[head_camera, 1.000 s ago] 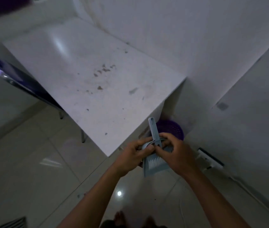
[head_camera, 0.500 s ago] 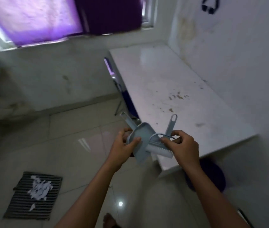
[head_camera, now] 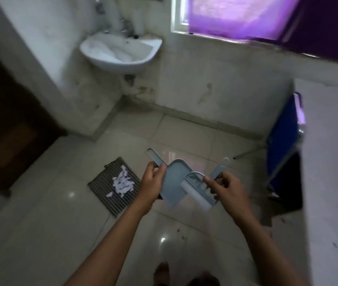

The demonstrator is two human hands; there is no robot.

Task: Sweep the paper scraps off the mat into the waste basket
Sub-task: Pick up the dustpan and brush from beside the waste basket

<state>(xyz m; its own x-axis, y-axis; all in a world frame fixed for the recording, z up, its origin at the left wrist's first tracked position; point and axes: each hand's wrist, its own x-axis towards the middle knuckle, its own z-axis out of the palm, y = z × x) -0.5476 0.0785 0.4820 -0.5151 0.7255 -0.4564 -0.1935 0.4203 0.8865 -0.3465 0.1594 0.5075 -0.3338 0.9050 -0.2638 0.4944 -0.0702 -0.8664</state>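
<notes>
A dark striped mat (head_camera: 110,200) lies on the tiled floor left of my hands, with a heap of white paper scraps (head_camera: 122,183) on its middle. My left hand (head_camera: 152,185) is shut on the handle end of a grey-blue dustpan (head_camera: 173,182), held up in front of me. My right hand (head_camera: 225,189) grips a small grey-blue brush (head_camera: 200,189) with white bristles, resting against the pan's right side. Both are held in the air, right of the mat. The waste basket is out of view.
A white wall sink (head_camera: 120,51) hangs at the back left. A dark wooden door (head_camera: 5,129) stands at the far left. A white table (head_camera: 331,162) fills the right edge, with a blue chair (head_camera: 281,137) beside it. A purple-curtained window (head_camera: 246,15) is above.
My view has swung left from the table and purple basket to the sink and mat. The brush has come apart from the dustpan, one in each hand.
</notes>
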